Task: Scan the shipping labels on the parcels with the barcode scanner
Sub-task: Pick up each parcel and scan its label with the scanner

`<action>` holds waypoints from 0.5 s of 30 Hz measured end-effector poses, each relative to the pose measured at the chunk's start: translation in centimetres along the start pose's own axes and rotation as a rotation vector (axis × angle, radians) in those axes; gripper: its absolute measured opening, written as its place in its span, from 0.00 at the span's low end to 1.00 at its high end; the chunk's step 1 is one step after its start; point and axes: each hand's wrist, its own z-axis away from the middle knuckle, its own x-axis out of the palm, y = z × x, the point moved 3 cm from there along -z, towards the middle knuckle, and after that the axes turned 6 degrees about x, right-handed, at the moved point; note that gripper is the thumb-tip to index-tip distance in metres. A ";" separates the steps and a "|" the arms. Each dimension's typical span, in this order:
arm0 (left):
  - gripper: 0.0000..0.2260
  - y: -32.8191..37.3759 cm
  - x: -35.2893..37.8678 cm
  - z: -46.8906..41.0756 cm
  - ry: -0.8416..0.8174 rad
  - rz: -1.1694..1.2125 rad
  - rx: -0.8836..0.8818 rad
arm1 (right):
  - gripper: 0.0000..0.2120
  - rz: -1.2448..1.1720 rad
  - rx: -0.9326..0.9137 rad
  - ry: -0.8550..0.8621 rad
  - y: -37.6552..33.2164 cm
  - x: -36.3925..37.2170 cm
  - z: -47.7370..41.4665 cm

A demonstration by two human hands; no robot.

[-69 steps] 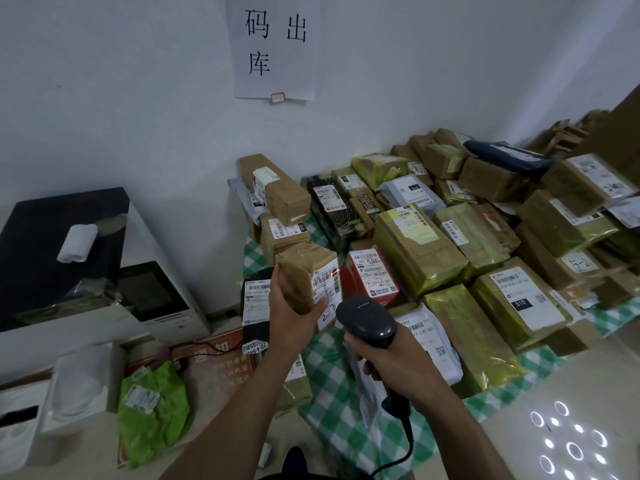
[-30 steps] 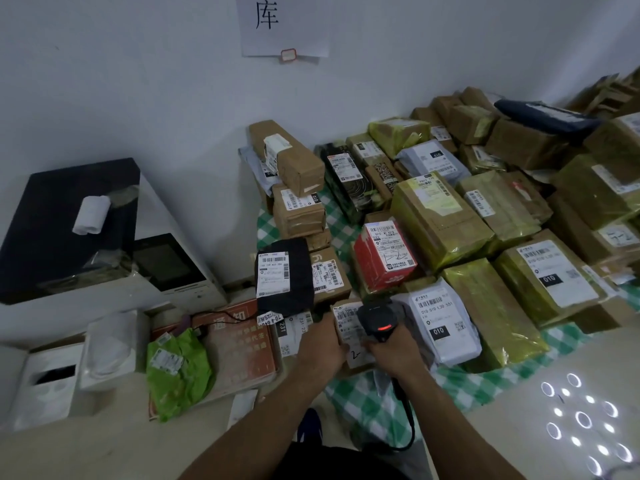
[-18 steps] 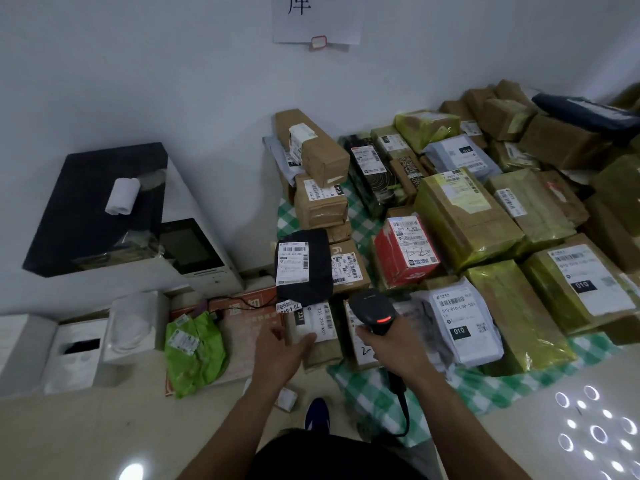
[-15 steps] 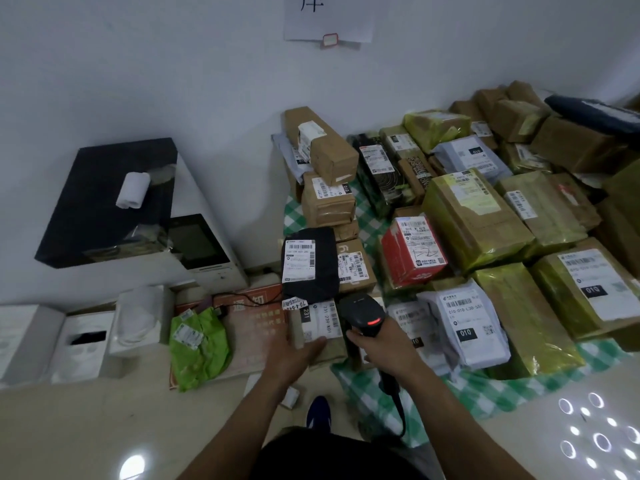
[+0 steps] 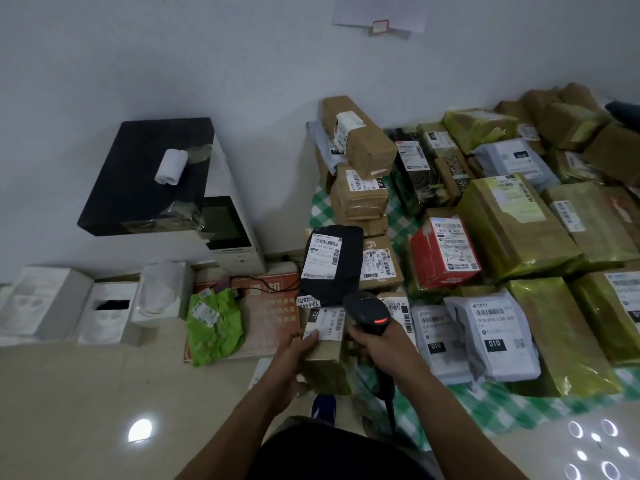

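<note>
The heap of brown, yellow-wrapped and grey-bagged parcels (image 5: 512, 223) fills the right and far side of the green-and-white checked cloth (image 5: 485, 400). At its near left edge is a brown tape-wrapped cardboard parcel (image 5: 325, 365), which the left hand (image 5: 289, 362) was only reaching for half a second ago and now grips. The right hand (image 5: 377, 344) is wrapped round the black handheld barcode scanner (image 5: 369, 311), its red light lit just right of the parcel's white shipping label (image 5: 327, 325), so this label looks next to be read.
</note>
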 end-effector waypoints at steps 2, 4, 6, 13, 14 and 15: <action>0.25 -0.4 -0.1 0.3 -0.040 0.129 -0.054 | 0.19 0.011 0.006 -0.032 -0.3 0.3 0.2; 0.22 -0.7 -0.1 0.6 -0.069 0.160 -0.104 | 0.14 0.015 0.009 -0.049 -0.8 0.5 0.4; 0.22 -1.0 -0.1 0.7 -0.102 0.135 -0.168 | 0.11 0.058 -0.003 -0.025 -1.2 0.4 0.6; 0.29 -0.4 -1.9 0.1 -0.140 -0.061 -0.186 | 0.08 0.093 0.028 -0.036 -1.9 0.4 1.0; 0.25 0.0 -2.3 0.3 -0.149 -0.115 -0.135 | 0.07 0.104 0.030 -0.041 -1.9 0.4 1.0; 0.21 0.3 -2.7 0.4 -0.143 -0.160 -0.097 | 0.07 0.112 0.027 -0.042 -2.0 0.5 1.1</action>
